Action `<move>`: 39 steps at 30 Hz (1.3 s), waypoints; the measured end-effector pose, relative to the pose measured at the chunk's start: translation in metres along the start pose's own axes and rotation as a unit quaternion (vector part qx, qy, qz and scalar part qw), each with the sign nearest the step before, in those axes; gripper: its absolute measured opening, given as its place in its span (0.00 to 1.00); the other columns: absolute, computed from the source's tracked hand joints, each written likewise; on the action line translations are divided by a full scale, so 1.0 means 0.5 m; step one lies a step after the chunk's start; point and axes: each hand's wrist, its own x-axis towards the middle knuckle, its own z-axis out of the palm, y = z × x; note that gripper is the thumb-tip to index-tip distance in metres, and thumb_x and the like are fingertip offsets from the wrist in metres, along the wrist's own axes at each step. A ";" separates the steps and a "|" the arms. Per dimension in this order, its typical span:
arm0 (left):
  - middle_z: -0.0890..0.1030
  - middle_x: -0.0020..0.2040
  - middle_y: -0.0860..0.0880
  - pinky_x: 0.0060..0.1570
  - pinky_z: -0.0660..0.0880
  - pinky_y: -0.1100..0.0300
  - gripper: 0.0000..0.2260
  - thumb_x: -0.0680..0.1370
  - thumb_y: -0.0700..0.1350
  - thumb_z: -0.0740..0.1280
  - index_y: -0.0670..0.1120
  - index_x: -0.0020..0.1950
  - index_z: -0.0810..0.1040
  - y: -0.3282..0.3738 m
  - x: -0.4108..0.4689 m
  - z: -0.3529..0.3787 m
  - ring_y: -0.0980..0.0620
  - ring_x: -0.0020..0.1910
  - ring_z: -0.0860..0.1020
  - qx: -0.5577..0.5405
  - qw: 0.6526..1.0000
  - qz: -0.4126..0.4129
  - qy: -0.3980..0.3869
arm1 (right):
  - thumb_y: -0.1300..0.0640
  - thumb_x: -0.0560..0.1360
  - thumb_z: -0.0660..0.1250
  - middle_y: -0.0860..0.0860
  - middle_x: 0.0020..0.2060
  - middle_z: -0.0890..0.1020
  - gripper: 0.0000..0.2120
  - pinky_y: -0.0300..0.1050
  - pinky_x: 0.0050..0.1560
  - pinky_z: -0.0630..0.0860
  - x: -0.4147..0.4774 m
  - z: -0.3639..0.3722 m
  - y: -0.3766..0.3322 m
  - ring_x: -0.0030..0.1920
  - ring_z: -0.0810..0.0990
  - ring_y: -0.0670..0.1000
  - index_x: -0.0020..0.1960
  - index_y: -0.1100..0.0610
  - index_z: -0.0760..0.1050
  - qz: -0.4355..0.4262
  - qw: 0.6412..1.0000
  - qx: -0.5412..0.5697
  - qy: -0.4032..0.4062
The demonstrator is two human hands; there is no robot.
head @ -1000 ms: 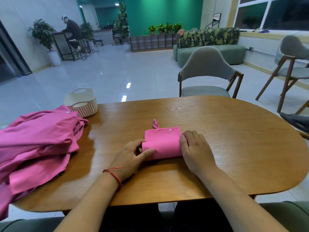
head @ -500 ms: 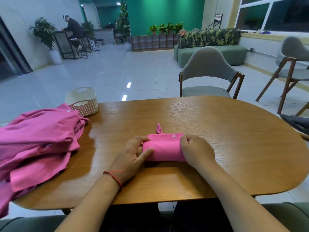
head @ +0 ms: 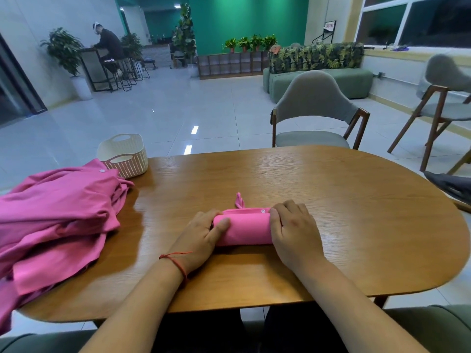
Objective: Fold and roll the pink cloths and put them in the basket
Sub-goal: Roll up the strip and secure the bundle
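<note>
Rolling looks nearly done: left hand [head: 201,235] and right hand [head: 293,230] curl fingers round the pink cloth roll [head: 244,231] (nothing shows in the basket [head: 127,161]); heaped pink cloths [head: 56,212] await.

Arms stretched forward side by side, palms down. Left hand [head: 204,233], red string [head: 175,259] on its wrist, grips one end of the rolled pink cloth [head: 244,229], thumb on top; right hand [head: 293,233] curls its fingers over the other end.
</note>
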 end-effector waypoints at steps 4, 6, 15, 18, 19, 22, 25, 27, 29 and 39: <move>0.74 0.44 0.57 0.55 0.69 0.55 0.23 0.82 0.69 0.51 0.57 0.45 0.78 0.021 0.001 -0.003 0.57 0.53 0.72 -0.008 1.000 0.021 0.014 | 0.49 0.83 0.51 0.45 0.40 0.77 0.18 0.53 0.45 0.70 -0.001 -0.017 -0.011 0.44 0.73 0.54 0.42 0.50 0.77 0.020 0.999 -0.044 -0.023; 0.73 0.43 0.56 0.55 0.69 0.52 0.21 0.82 0.66 0.51 0.59 0.42 0.77 0.028 0.004 -0.005 0.56 0.50 0.71 -0.008 1.000 0.009 0.008 | 0.49 0.83 0.51 0.44 0.37 0.73 0.18 0.52 0.46 0.67 0.004 -0.029 -0.018 0.42 0.72 0.54 0.37 0.47 0.70 0.040 0.995 -0.052 -0.072; 0.79 0.55 0.53 0.58 0.72 0.49 0.19 0.85 0.55 0.49 0.53 0.57 0.79 0.090 -0.019 0.029 0.48 0.57 0.74 0.246 0.957 0.100 0.114 | 0.48 0.83 0.51 0.48 0.36 0.79 0.21 0.54 0.54 0.75 0.044 -0.049 -0.031 0.40 0.78 0.54 0.36 0.53 0.73 0.120 0.977 -0.052 -0.167; 0.80 0.55 0.54 0.60 0.71 0.49 0.19 0.86 0.56 0.49 0.53 0.58 0.79 0.105 -0.026 0.044 0.49 0.58 0.74 0.240 0.960 0.071 0.125 | 0.46 0.82 0.48 0.48 0.39 0.80 0.22 0.55 0.55 0.75 0.045 -0.039 -0.032 0.45 0.79 0.56 0.39 0.52 0.75 0.124 0.978 -0.059 -0.158; 0.80 0.54 0.54 0.59 0.71 0.49 0.20 0.86 0.56 0.48 0.53 0.57 0.80 0.109 -0.023 0.047 0.48 0.57 0.75 0.245 0.960 0.053 0.126 | 0.45 0.82 0.47 0.48 0.41 0.80 0.23 0.55 0.53 0.74 0.037 -0.033 -0.031 0.47 0.79 0.56 0.40 0.51 0.76 0.103 0.984 -0.071 -0.127; 0.79 0.52 0.53 0.54 0.71 0.49 0.25 0.84 0.56 0.41 0.54 0.53 0.78 0.123 0.001 0.046 0.47 0.54 0.75 0.292 0.954 0.006 0.075 | 0.46 0.84 0.53 0.48 0.49 0.80 0.18 0.55 0.50 0.73 -0.001 -0.014 -0.022 0.51 0.77 0.55 0.51 0.49 0.81 -0.045 0.995 -0.095 0.001; 0.79 0.54 0.51 0.56 0.72 0.48 0.24 0.84 0.55 0.41 0.53 0.53 0.77 0.135 0.033 0.033 0.45 0.56 0.76 0.306 0.952 -0.012 0.023 | 0.42 0.85 0.57 0.45 0.57 0.80 0.16 0.53 0.58 0.72 -0.018 -0.012 -0.015 0.57 0.77 0.53 0.62 0.47 0.79 -0.154 0.986 -0.065 -0.008; 0.80 0.56 0.47 0.58 0.72 0.47 0.21 0.86 0.51 0.46 0.50 0.54 0.79 0.139 0.057 0.027 0.43 0.57 0.76 0.305 0.952 -0.020 -0.012 | 0.30 0.82 0.57 0.44 0.60 0.79 0.25 0.52 0.61 0.73 -0.005 -0.022 -0.013 0.60 0.76 0.52 0.68 0.45 0.76 -0.153 0.983 -0.075 -0.074; 0.81 0.58 0.45 0.60 0.72 0.46 0.22 0.86 0.51 0.46 0.48 0.55 0.80 0.140 0.081 0.021 0.42 0.59 0.75 0.289 0.955 -0.047 -0.039 | 0.21 0.74 0.58 0.43 0.60 0.79 0.36 0.51 0.61 0.75 0.018 -0.029 -0.011 0.60 0.76 0.51 0.70 0.44 0.74 -0.152 0.973 -0.116 -0.129; 0.75 0.54 0.54 0.56 0.72 0.54 0.18 0.83 0.65 0.57 0.53 0.58 0.76 0.106 0.062 0.028 0.52 0.54 0.72 0.105 0.992 0.046 0.054 | 0.25 0.59 0.73 0.43 0.46 0.81 0.31 0.48 0.43 0.75 0.100 -0.025 -0.010 0.45 0.78 0.50 0.52 0.44 0.76 -0.096 0.962 -0.064 -0.247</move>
